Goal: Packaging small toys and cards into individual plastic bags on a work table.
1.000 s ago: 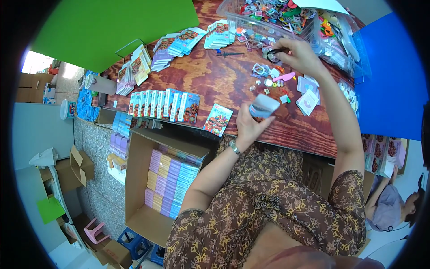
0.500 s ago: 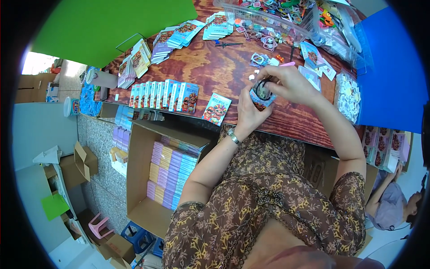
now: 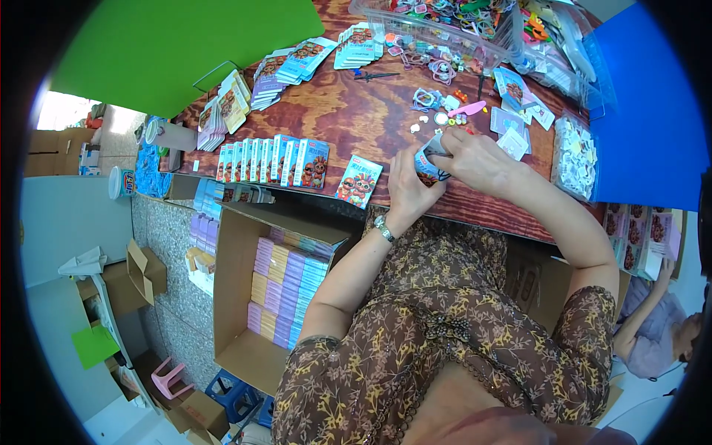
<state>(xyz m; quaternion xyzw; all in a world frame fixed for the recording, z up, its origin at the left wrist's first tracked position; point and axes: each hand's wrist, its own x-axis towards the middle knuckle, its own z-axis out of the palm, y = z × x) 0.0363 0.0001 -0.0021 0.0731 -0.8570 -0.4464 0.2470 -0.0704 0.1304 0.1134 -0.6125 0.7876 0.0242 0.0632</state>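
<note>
Just beyond the table's near edge, my left hand (image 3: pixel 409 185) is wrapped round a small blue printed card box (image 3: pixel 426 160), held tilted. My right hand (image 3: pixel 478 159) closes its bent fingers on the upper end of the same box. A dark strand shows beside the fingers; the box's inside is mostly hidden by them. Left of my left hand a matching blue box (image 3: pixel 359 182) lies flat on the table. Beyond my hands are small loose pieces: a pink knife-shaped piece (image 3: pixel 467 109), a pale blue hair tie (image 3: pixel 428 99) and several white bits.
A row of blue boxes (image 3: pixel 276 159) stands at the left, with fanned card stacks (image 3: pixel 304 59) behind. Clear bins (image 3: pixel 445 35) of trinkets stand at the back. A bag of white pieces (image 3: pixel 575 159) lies right. Below is a carton (image 3: pixel 241 356); another person (image 3: pixel 656 334) sits right.
My right hand has come lower over the box's open end, covering the dark-looking contents seen before. The box has turned a little, and the pink piece shows more fully.
</note>
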